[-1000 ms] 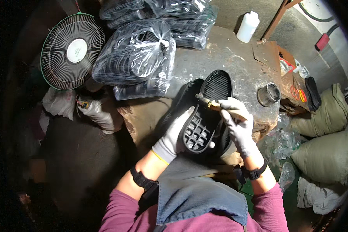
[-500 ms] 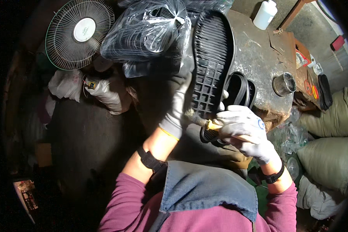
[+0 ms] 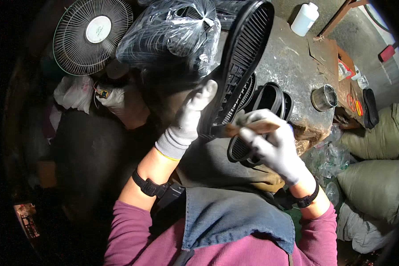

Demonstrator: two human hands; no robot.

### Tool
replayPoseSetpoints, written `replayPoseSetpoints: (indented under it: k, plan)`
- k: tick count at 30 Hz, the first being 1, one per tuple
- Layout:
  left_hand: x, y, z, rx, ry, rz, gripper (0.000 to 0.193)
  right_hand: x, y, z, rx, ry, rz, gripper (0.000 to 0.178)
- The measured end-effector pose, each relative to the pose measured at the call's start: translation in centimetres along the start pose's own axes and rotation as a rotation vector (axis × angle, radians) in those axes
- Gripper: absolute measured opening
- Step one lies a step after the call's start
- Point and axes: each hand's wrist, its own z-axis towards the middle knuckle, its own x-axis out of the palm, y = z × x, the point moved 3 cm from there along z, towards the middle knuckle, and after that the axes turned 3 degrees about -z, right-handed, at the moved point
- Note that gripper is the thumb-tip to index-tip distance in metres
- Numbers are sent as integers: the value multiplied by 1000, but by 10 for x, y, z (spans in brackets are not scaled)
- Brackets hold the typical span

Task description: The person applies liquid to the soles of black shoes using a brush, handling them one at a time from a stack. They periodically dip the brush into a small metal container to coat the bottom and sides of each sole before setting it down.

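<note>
A long black shoe sole point(image 3: 248, 44) is tilted on edge, its ribbed and gridded tread-like inside facing right. My left hand point(image 3: 193, 106), in a pale knit glove, grips it along its left side near the heel; some fingers are hidden behind it. My right hand point(image 3: 277, 148), gloved too and blurred by motion, is closed round the handle of a brush point(image 3: 264, 127). The brush's tip points left at the heel end; whether it touches the rim I cannot tell. Beyond and below the right hand lie more black soles point(image 3: 274, 98) on the bench.
A worn workbench point(image 3: 288, 53) bears an open metal can point(image 3: 324, 98) and a white bottle point(image 3: 304, 20). Orange-handled scissors point(image 3: 354, 103) lie at right. Clear plastic bags of black soles point(image 3: 168, 42) are piled at back left beside a fan point(image 3: 96, 30). Stuffed sacks point(image 3: 374, 186) stand at right.
The sole has turned from facing me to a steep sideways tilt. My left hand has shifted left with it, and my right hand has raised and turned the brush.
</note>
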Motion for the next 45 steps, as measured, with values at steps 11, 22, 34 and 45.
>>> replayPoseSetpoints:
  k: [11, 22, 34, 45]
  plan:
    - [4, 13, 11, -160, -155, 278, 45, -65, -61, 74, 82, -423, -132, 28]
    - [-3, 27, 32, -464, -31, -460, 62, -80, -92, 89, -28, -778, 172, 20]
    - [17, 63, 35, -266, 29, -508, 53, -25, -76, 40, -270, -439, -29, 12]
    - [4, 39, 43, -80, -30, -352, 68, -8, -17, 10, -558, -8, -240, 26]
